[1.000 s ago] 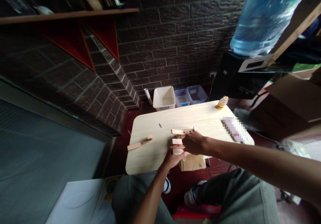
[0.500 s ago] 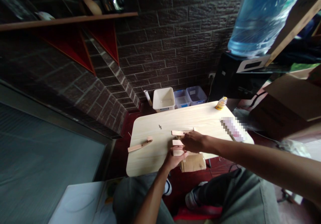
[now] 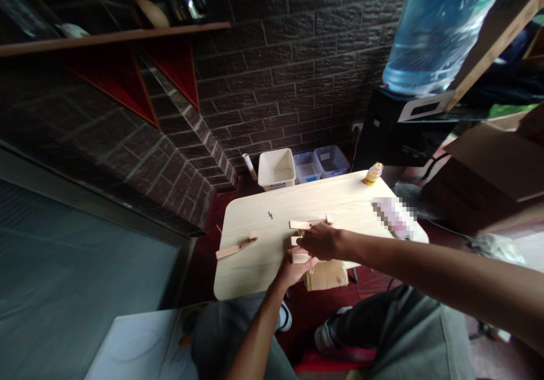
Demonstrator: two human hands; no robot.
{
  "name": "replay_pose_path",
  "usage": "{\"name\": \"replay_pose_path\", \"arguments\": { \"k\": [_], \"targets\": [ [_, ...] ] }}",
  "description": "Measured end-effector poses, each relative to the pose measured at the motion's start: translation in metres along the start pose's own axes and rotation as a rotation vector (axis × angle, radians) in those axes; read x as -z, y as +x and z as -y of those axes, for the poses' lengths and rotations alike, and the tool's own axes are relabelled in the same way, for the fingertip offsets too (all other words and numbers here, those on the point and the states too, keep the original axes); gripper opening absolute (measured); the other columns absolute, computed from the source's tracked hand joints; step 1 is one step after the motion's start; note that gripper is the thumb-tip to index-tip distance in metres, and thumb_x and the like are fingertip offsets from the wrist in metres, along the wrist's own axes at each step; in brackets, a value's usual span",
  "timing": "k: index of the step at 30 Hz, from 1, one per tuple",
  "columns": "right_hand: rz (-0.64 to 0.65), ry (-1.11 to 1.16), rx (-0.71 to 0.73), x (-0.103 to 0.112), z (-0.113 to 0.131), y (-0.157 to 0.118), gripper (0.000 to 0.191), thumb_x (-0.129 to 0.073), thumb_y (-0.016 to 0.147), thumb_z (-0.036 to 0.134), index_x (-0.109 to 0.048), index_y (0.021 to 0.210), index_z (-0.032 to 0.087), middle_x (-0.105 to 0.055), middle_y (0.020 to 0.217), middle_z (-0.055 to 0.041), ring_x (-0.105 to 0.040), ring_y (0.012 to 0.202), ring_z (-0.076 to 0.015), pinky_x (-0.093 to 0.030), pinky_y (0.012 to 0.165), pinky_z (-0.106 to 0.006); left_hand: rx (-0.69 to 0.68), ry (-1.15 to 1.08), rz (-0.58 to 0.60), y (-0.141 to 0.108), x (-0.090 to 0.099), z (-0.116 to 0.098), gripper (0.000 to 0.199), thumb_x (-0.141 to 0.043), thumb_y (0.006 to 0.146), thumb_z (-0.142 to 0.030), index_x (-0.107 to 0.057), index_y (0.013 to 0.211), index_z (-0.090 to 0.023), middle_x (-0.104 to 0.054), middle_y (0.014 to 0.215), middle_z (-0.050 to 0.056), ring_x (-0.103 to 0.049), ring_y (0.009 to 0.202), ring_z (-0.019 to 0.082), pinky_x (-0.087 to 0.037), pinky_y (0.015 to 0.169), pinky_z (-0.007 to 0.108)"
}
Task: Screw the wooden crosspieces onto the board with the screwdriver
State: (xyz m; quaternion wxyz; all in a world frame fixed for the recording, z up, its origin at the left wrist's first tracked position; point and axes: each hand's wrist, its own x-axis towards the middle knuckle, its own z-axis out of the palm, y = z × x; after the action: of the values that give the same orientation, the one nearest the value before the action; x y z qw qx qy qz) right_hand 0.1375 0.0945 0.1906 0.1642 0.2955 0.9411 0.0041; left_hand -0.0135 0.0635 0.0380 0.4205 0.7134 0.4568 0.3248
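Three bins (image 3: 276, 167) are ranged beyond the far edge of the surface (image 3: 246, 207). By the near edge, a wooden block (image 3: 300, 258) is gripped by the left hand (image 3: 292, 270); since the earlier frame the fingers of the right hand (image 3: 322, 241) have been extended leftward, their grip indiscernible. One wooden strip (image 3: 229, 251) is laid at the left edge.

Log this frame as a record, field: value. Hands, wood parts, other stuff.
surface: pale table
left hand: left hand holding the near wooden piece
right hand: right hand just beyond the left; grip hidden
far part: wooden piece with a hole
left part: separate wooden piece
small parts: dark slim pieces
far right corner: yellow-and-clear bottle
near edge: cardboard
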Motion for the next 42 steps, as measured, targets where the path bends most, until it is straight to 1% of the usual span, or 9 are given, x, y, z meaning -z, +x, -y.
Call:
{"name": "replay_pose_path", "arguments": {
  "k": [4, 7, 12, 16, 19, 26, 30, 37, 42],
  "targets": [
    [0.015, -0.026, 0.054, -0.008, -0.002, 0.004, 0.015, -0.063, 0.081, 0.015, -0.067, 0.095, 0.012, -0.072, 0.095, -0.0138, -0.07, 0.085, -0.0259, -0.058, 0.067, -0.036, -0.01, -0.017, -0.013, 0.0, -0.002, 0.003, 0.018, -0.07, 0.079, -0.03, -0.067, 0.069, -0.016, -0.069, 0.075, 0.004, -0.061, 0.07, 0.014, -0.049, 0.065, 0.023],
    [-0.009, -0.016, 0.068, -0.021, 0.0, 0.012, 0.017, -0.059, 0.08, 0.009, -0.067, 0.095, 0.013, -0.072, 0.096, -0.012, -0.069, 0.091, -0.0254, -0.057, 0.071, -0.036, 0.025, -0.04, -0.017, 0.0, -0.002, 0.006, 0.021, -0.073, 0.076, -0.031, -0.064, 0.066, -0.015, -0.069, 0.072, 0.004, -0.061, 0.068, 0.014, -0.048, 0.062, 0.023],
    [-0.027, 0.016, -0.081, -0.033, 0.009, 0.028, 0.021, -0.052, 0.082, 0.011, -0.067, 0.097, 0.008, -0.072, 0.093, -0.0177, -0.069, 0.087, -0.0301, -0.057, 0.067, -0.043, 0.025, -0.062, -0.004, 0.0, -0.002, 0.009, 0.021, -0.077, 0.071, -0.029, -0.062, 0.064, -0.015, -0.069, 0.072, 0.004, -0.061, 0.068, 0.014, -0.048, 0.06, 0.022],
    [0.018, 0.037, -0.144, -0.023, 0.008, 0.031, 0.029, -0.059, 0.078, 0.02, -0.066, 0.103, 0.007, -0.072, 0.093, -0.018, -0.07, 0.078, -0.0312, -0.057, 0.059, -0.043, 0.042, -0.055, 0.01, 0.0, -0.002, 0.008, 0.02, -0.072, 0.075, -0.028, -0.062, 0.063, -0.014, -0.07, 0.073, 0.004, -0.06, 0.067, 0.013, -0.047, 0.059, 0.021],
    [0.03, 0.052, -0.078, -0.014, 0.006, 0.026, 0.037, -0.066, 0.072, 0.02, -0.065, 0.108, 0.011, -0.073, 0.098, -0.0155, -0.071, 0.079, -0.0296, -0.057, 0.057, -0.038, 0.075, -0.057, 0.014, 0.0, -0.001, 0.006, 0.02, -0.073, 0.074, -0.029, -0.064, 0.064, -0.014, -0.07, 0.071, 0.004, -0.061, 0.066, 0.014, -0.047, 0.057, 0.021],
    [-0.018, 0.023, 0.013, -0.006, 0.004, 0.019, 0.036, -0.064, 0.077, 0.014, -0.063, 0.113, 0.015, -0.071, 0.107, -0.0153, -0.071, 0.085, -0.0283, -0.058, 0.063, -0.037, 0.08, -0.059, -0.017, -0.001, -0.002, 0.003, 0.02, -0.077, 0.071, -0.032, -0.067, 0.067, -0.016, -0.071, 0.072, 0.004, -0.062, 0.064, 0.015, -0.049, 0.057, 0.024],
    [0.018, 0.026, 0.096, -0.009, -0.002, 0.021, 0.024, -0.063, 0.076, 0.008, -0.068, 0.099, 0.009, -0.071, 0.101, -0.016, -0.07, 0.087, -0.026, -0.057, 0.07, -0.034, 0.013, -0.021, -0.029, 0.0, -0.001, 0.002, 0.019, -0.076, 0.073, -0.031, -0.065, 0.066, -0.017, -0.07, 0.072, 0.002, -0.061, 0.067, 0.014, -0.05, 0.064, 0.024],
    [0.014, 0.057, -0.21, -0.005, 0.004, 0.003, 0.024, -0.051, 0.092, 0.024, -0.067, 0.1, 0.008, -0.072, 0.09, -0.018, -0.07, 0.08, -0.0308, -0.057, 0.063, -0.042, -0.011, -0.029, 0.006, 0.0, 0.002, -0.006, 0.02, -0.072, 0.079, -0.033, -0.067, 0.071, -0.016, -0.07, 0.079, 0.004, -0.063, 0.074, 0.015, -0.051, 0.072, 0.025],
    [0.0, 0.108, -0.114, 0.008, 0.003, -0.007, 0.037, -0.068, 0.08, 0.021, -0.06, 0.115, 0.014, -0.07, 0.106, -0.0171, -0.07, 0.089, -0.0299, -0.058, 0.069, -0.041, -0.032, -0.046, 0.011, 0.0, 0.002, -0.005, 0.018, -0.073, 0.077, -0.031, -0.068, 0.072, -0.015, -0.071, 0.081, 0.006, -0.063, 0.075, 0.017, -0.051, 0.071, 0.026]
  ]
}}
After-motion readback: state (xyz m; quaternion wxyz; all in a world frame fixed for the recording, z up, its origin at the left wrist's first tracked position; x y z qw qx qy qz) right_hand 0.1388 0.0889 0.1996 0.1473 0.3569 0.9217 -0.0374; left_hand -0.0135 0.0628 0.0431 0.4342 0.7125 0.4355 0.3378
